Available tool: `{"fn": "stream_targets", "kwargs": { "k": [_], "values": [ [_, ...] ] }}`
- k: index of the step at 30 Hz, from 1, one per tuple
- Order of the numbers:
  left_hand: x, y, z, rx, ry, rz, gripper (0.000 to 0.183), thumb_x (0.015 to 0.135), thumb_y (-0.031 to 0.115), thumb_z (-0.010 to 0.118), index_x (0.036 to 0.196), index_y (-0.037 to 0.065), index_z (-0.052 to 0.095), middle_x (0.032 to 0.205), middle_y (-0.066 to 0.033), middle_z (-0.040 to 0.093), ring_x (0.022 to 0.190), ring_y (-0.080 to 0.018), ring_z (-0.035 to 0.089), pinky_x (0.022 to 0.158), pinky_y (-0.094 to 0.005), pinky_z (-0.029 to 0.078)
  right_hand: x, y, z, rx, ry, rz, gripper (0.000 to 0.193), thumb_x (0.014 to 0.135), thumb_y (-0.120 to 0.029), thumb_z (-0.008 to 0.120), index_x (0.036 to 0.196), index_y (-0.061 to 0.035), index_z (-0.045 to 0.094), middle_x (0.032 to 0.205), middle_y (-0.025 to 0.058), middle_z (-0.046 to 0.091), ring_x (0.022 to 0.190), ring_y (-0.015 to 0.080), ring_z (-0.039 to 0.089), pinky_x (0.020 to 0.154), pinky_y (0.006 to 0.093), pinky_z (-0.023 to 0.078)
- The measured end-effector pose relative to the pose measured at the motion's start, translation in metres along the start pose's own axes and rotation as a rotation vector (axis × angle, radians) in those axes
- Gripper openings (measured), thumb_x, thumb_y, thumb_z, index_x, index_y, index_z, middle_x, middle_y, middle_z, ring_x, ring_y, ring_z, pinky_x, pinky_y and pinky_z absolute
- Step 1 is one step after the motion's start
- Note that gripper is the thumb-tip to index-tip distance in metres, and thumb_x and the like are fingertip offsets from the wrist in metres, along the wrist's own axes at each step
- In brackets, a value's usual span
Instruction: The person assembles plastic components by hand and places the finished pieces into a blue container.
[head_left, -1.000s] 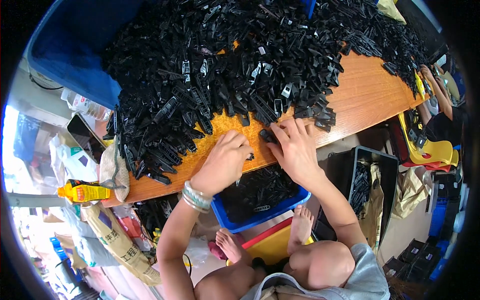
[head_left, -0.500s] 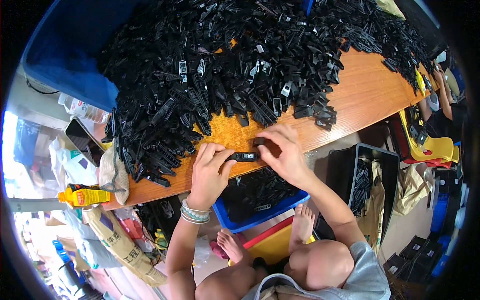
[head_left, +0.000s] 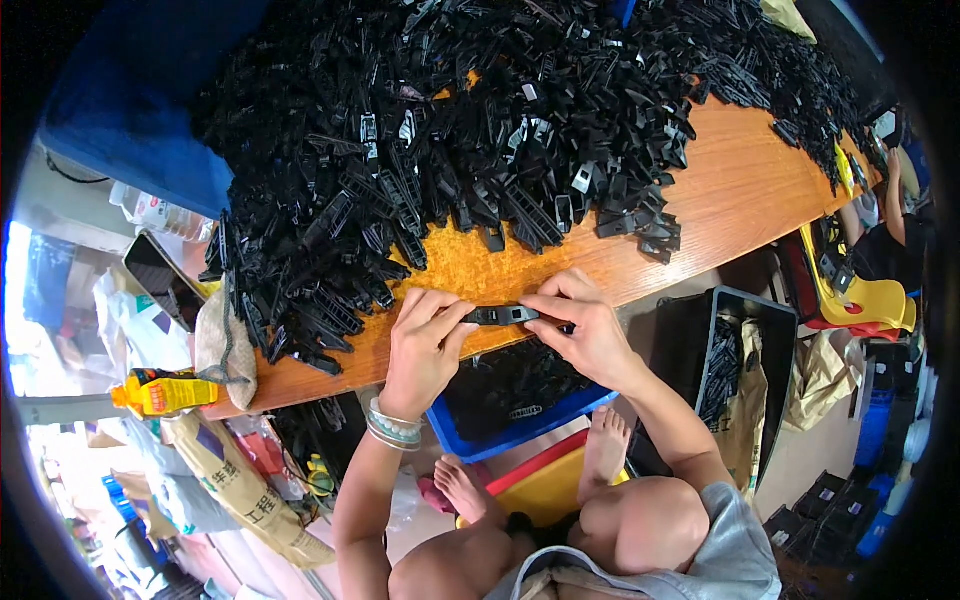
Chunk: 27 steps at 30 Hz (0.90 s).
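A small, elongated black plastic part with a square opening spans the gap between my two hands, just over the table's near edge. My left hand pinches its left end between thumb and fingers; beaded and plain bracelets circle that wrist. At the other end, my right hand closes thumb and fingertips on the part. Another dark bit shows by the right fingers, too hidden to name. Beyond both hands spreads a big heap of similar black plastic parts on the wooden table.
Below the table edge sits a blue bin of black parts. A black crate stands at right, near a yellow chair. A yellow bottle and a phone-like dark slab lie left. Another person's arm shows far right.
My right hand has brought its piece down against the part in my left hand, and its fingers now close on the right end. My left hand has barely moved.
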<state>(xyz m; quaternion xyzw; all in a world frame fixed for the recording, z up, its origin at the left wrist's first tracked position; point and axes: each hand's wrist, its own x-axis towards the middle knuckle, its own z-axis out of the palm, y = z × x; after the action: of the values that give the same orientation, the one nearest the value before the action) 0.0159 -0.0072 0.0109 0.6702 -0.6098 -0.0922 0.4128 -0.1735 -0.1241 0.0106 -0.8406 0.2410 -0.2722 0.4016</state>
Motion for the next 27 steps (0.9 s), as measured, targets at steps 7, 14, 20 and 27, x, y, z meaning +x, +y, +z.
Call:
{"fn": "stream_targets", "kwargs": {
  "k": [7, 14, 20, 27],
  "values": [
    [0.001, -0.002, 0.002, -0.027, -0.083, 0.034, 0.025, 0.071, 0.001, 0.078, 0.094, -0.003, 0.070, 0.094, -0.0112, 0.064, 0.085, -0.0276, 0.058, 0.076, -0.0351, 0.049, 0.004, 0.004, 0.010, -0.040, -0.019, -0.090, 0.022, 0.072, -0.005, 0.075, 0.093, -0.0035, 0.072, 0.092, 0.0066, 0.058, 0.093, 0.0254, 0.054, 0.081, 0.0372, 0.041],
    [0.048, 0.011, 0.012, 0.053, -0.077, 0.155, 0.029, 0.081, 0.006, 0.072, 0.108, 0.000, 0.067, 0.105, -0.0141, 0.060, 0.095, -0.0316, 0.059, 0.083, -0.0362, 0.050, 0.015, 0.018, -0.029, -0.180, 0.130, -0.188, 0.018, 0.075, -0.003, 0.072, 0.093, -0.0032, 0.070, 0.086, 0.0100, 0.061, 0.087, 0.0291, 0.057, 0.081, 0.0391, 0.044],
    [0.092, 0.025, 0.053, 0.435, -0.191, 0.373, 0.038, 0.077, 0.003, 0.065, 0.115, 0.000, 0.059, 0.117, -0.0157, 0.054, 0.103, -0.0309, 0.054, 0.088, -0.0398, 0.047, 0.062, 0.032, -0.021, -0.491, 0.405, -0.024, 0.012, 0.078, -0.018, 0.073, 0.084, -0.0071, 0.070, 0.084, 0.0067, 0.057, 0.087, 0.0258, 0.054, 0.076, 0.0382, 0.038],
    [0.076, 0.019, 0.061, 0.687, -0.209, 0.528, 0.037, 0.075, 0.005, 0.067, 0.110, -0.005, 0.056, 0.111, -0.0179, 0.055, 0.098, -0.0298, 0.055, 0.083, -0.0359, 0.048, 0.061, 0.027, -0.015, -0.556, 0.447, 0.009, 0.013, 0.076, -0.019, 0.075, 0.081, -0.0091, 0.070, 0.089, 0.0061, 0.056, 0.092, 0.0257, 0.051, 0.079, 0.0407, 0.036]
  ]
}}
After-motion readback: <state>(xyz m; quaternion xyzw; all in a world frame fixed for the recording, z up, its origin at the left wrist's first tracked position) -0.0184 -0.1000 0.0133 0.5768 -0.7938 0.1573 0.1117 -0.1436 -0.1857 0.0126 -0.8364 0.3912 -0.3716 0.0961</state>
